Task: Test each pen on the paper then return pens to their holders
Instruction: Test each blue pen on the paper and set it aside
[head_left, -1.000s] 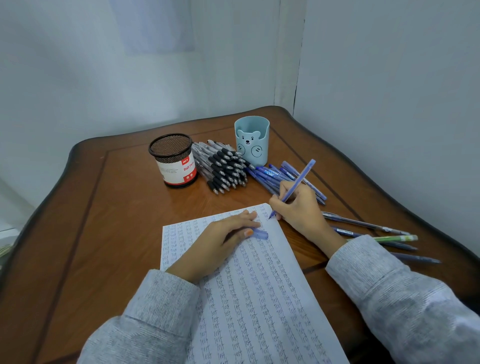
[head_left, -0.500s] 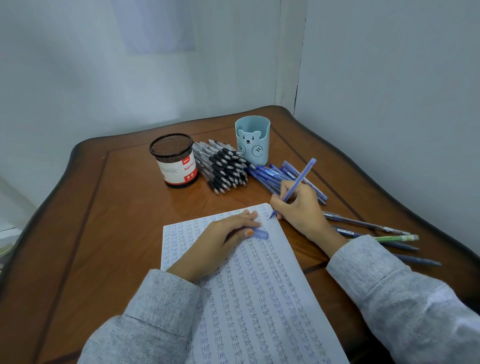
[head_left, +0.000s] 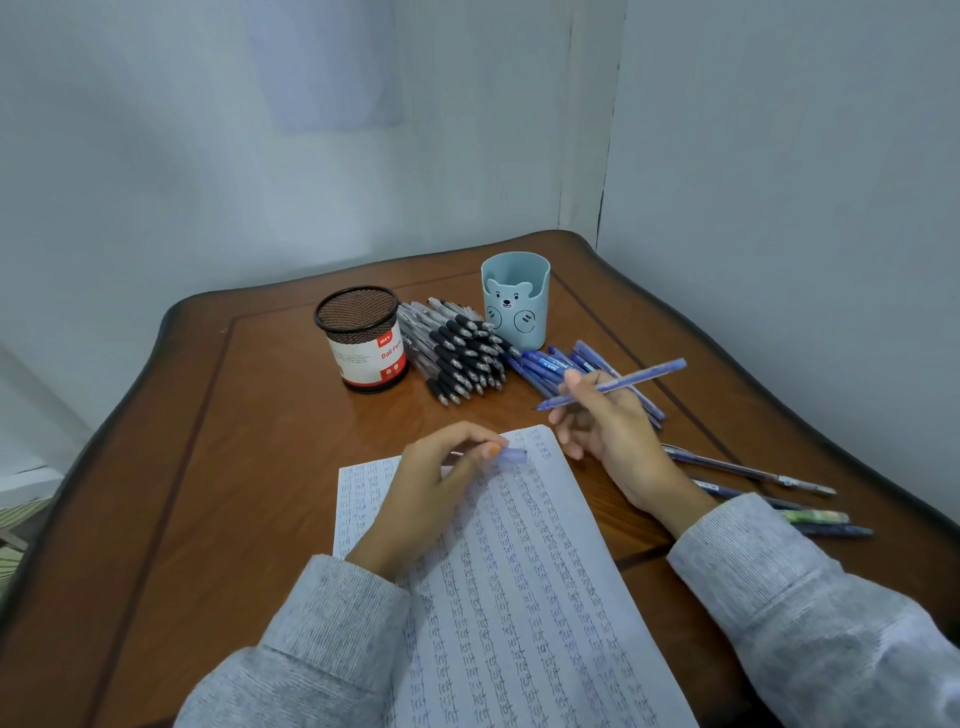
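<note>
A sheet of paper (head_left: 524, 597) covered in rows of the word "test" lies on the wooden table (head_left: 234, 467). My right hand (head_left: 608, 436) grips a blue pen (head_left: 631, 382), lifted off the sheet, tip pointing left. My left hand (head_left: 431, 488) rests on the paper's top edge and pinches a translucent blue pen cap (head_left: 513, 456). Behind stand a black mesh holder (head_left: 361, 338) and a light blue bear holder (head_left: 515, 299). A pile of black pens (head_left: 460, 356) lies between them, and blue pens (head_left: 545, 364) lie to its right.
Several more pens (head_left: 748, 470) lie loose at the table's right edge, one of them green (head_left: 815, 516). Grey walls close in behind and to the right. The left half of the table is bare wood.
My right hand has lifted the blue pen off the paper's top corner and tilted it flatter, its tip now pointing left in the air. The left hand stays put with the cap.
</note>
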